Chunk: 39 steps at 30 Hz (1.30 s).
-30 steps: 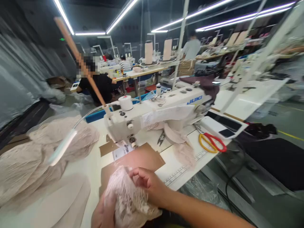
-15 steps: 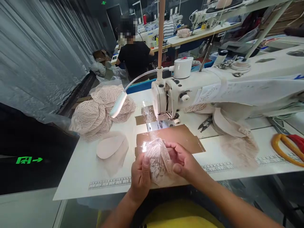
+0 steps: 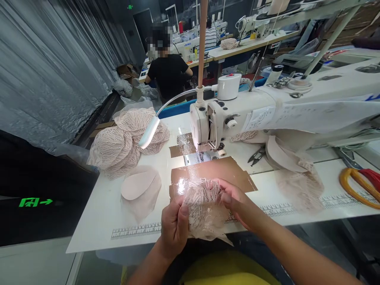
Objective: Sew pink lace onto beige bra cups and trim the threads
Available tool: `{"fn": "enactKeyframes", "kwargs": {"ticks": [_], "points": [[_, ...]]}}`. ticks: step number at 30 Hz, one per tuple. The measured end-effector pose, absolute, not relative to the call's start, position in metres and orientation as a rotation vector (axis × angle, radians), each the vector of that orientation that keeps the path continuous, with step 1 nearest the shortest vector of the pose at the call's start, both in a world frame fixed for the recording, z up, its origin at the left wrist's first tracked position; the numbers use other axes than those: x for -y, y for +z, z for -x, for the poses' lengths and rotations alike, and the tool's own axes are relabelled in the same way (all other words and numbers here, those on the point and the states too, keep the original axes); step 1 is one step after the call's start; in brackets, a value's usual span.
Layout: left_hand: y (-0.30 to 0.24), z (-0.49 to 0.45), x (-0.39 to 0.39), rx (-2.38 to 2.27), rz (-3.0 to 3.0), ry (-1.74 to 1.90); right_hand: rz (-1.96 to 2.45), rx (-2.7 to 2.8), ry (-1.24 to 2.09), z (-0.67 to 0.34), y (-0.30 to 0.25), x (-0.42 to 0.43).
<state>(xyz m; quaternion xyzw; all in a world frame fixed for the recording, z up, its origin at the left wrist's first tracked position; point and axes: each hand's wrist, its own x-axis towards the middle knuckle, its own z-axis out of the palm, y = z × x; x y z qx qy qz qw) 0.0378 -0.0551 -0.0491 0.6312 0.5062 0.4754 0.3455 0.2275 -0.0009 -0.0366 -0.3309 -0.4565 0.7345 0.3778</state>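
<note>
A pale pink lace piece (image 3: pixel 204 206) is stretched between my two hands at the front edge of the sewing table (image 3: pixel 92 221). My left hand (image 3: pixel 175 221) pinches its left side, thumb on top. At its upper right side, my right hand (image 3: pixel 234 200) grips the lace between thumb and fingers. Sheer fabric hangs from its lower edge past the table edge. Just beyond lies a brown sheet (image 3: pixel 213 172) on the table, in front of the sewing machine's needle area (image 3: pixel 202 154).
Stacked lace pieces (image 3: pixel 115 148) and a smooth oval cup piece (image 3: pixel 138 186) lie left. To the right are thread snips (image 3: pixel 257 155), another cup with lace (image 3: pixel 285 154) and orange-handled scissors (image 3: pixel 353 184). A lamp (image 3: pixel 149 132) arches over the table. A person (image 3: pixel 168 73) sits beyond.
My right hand has closed on the lace's right side. The lace, bunched before, is now spread wider between both hands, with its lower edge hanging down.
</note>
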Motion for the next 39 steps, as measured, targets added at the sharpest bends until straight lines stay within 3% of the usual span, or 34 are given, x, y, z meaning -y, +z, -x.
{"fn": "enactKeyframes", "kwargs": {"ticks": [8, 15, 22, 33, 39], "points": [[-0.034, -0.038, 0.046, -1.112, -1.361, 1.125, 0.851, 1.254, 1.847, -0.223, -0.036, -0.001], [-0.029, -0.034, 0.032, -1.100, -1.002, 1.129, 0.884, 1.550, 1.632, -0.228, -0.035, -0.004], [-0.028, -0.039, 0.029, -1.044, -0.804, 1.220, 0.886, 1.528, 1.743, -0.228, -0.037, -0.004], [-0.029, -0.039, 0.028, -1.163, -1.153, 1.101, 0.920, 1.460, 1.720, -0.223, -0.030, -0.009], [-0.020, -0.019, 0.025, -0.970, -1.378, 1.077, 0.903, 1.472, 1.673, -0.227, -0.034, -0.010]]}}
